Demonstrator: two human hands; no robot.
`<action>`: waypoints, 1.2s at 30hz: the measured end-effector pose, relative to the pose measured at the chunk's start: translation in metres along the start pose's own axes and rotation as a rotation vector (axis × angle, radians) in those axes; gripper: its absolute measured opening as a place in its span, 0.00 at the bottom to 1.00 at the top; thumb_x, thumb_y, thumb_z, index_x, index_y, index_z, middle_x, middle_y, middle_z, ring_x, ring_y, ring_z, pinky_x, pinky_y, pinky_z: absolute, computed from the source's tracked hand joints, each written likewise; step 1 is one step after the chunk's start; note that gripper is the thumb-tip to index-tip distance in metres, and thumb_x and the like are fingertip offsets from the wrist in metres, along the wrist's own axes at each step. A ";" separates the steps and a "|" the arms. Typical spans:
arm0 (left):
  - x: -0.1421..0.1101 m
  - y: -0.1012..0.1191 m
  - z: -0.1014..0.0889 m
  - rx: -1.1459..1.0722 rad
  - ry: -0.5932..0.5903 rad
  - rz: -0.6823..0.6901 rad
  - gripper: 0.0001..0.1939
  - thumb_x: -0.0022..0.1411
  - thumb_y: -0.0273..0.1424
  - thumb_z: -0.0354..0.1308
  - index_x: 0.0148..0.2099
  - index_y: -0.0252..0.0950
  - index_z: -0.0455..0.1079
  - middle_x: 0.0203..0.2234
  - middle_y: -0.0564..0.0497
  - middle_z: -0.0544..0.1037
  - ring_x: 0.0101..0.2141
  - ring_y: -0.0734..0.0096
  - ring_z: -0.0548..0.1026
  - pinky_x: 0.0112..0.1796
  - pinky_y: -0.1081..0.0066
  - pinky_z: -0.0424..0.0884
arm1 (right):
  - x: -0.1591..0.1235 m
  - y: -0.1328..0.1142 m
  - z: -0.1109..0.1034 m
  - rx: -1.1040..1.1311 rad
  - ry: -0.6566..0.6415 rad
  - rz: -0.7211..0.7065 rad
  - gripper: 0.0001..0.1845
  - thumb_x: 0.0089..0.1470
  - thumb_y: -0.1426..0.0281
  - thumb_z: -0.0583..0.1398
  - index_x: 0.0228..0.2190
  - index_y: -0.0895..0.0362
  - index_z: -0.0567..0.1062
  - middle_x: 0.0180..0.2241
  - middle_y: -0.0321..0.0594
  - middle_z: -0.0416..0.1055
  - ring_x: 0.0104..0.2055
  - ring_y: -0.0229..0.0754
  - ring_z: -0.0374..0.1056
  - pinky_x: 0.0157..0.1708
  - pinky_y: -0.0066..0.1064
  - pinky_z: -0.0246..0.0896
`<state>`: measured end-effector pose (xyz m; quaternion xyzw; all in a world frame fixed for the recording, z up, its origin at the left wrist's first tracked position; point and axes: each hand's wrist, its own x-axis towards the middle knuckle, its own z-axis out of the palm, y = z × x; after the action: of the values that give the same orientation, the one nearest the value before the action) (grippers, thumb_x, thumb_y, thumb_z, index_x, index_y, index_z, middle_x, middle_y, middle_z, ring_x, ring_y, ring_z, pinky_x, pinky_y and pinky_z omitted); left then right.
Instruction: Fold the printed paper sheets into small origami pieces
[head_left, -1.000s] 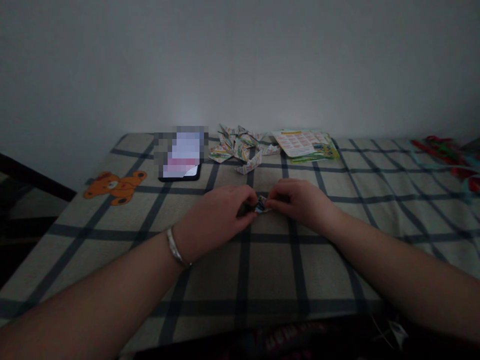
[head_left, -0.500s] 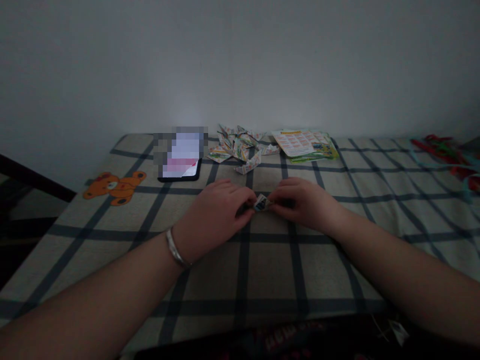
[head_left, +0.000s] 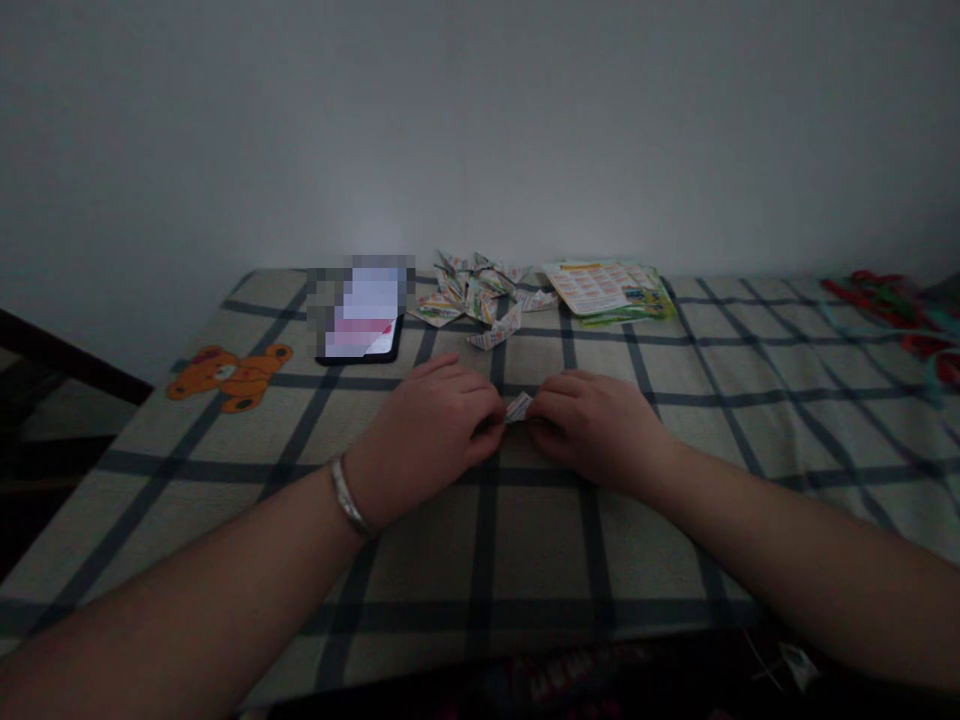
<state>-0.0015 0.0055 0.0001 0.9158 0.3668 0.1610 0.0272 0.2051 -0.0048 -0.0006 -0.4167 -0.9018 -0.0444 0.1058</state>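
Between my two hands is a small folded piece of printed paper, pale with fine markings. My left hand, a silver bangle at its wrist, pinches the paper's left end. On the other side my right hand has its fingers closed on the right end. The fingertips hide part of the paper. Beyond the hands lies a loose heap of folded paper pieces, with one piece nearest to me.
A checked cloth covers the table. A lit phone leans at the back left, beside an orange bear cutout. Printed leaflets are stacked at the back right. Red and green strips lie far right, blurred.
The paper has been turned or folded, so a lighter face shows than before. My right hand has moved slightly left and closed in on it; my left hand has barely shifted.
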 end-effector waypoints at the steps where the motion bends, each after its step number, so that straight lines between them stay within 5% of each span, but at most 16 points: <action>1: 0.000 0.000 0.000 -0.002 0.001 -0.006 0.03 0.61 0.29 0.57 0.35 0.37 0.73 0.34 0.52 0.78 0.40 0.64 0.75 0.56 0.53 0.60 | 0.001 -0.001 0.000 0.029 -0.003 0.023 0.08 0.56 0.70 0.58 0.33 0.56 0.78 0.33 0.38 0.74 0.36 0.42 0.69 0.31 0.31 0.55; 13: 0.001 0.008 -0.002 -0.022 -0.013 -0.092 0.04 0.61 0.28 0.58 0.36 0.35 0.74 0.38 0.50 0.78 0.42 0.63 0.73 0.51 0.58 0.66 | 0.005 0.015 -0.001 0.447 -0.066 0.113 0.06 0.55 0.68 0.60 0.31 0.57 0.77 0.26 0.35 0.69 0.30 0.36 0.62 0.30 0.28 0.52; 22: 0.002 0.005 0.003 -0.088 0.049 -0.134 0.07 0.62 0.30 0.57 0.36 0.34 0.75 0.39 0.49 0.78 0.43 0.62 0.73 0.49 0.57 0.68 | 0.010 0.009 0.000 0.312 -0.096 0.105 0.08 0.57 0.70 0.57 0.30 0.59 0.75 0.28 0.38 0.68 0.32 0.38 0.61 0.32 0.29 0.51; 36: 0.003 0.007 0.007 -0.116 0.084 -0.237 0.07 0.58 0.31 0.59 0.29 0.35 0.74 0.39 0.47 0.74 0.50 0.57 0.67 0.54 0.56 0.65 | 0.011 0.006 -0.008 0.257 -0.130 0.298 0.08 0.57 0.69 0.58 0.32 0.57 0.77 0.30 0.39 0.73 0.31 0.40 0.65 0.31 0.31 0.52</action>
<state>0.0073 0.0027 -0.0042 0.8555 0.4632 0.2159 0.0838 0.2036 0.0058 0.0094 -0.5306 -0.8333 0.1141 0.1050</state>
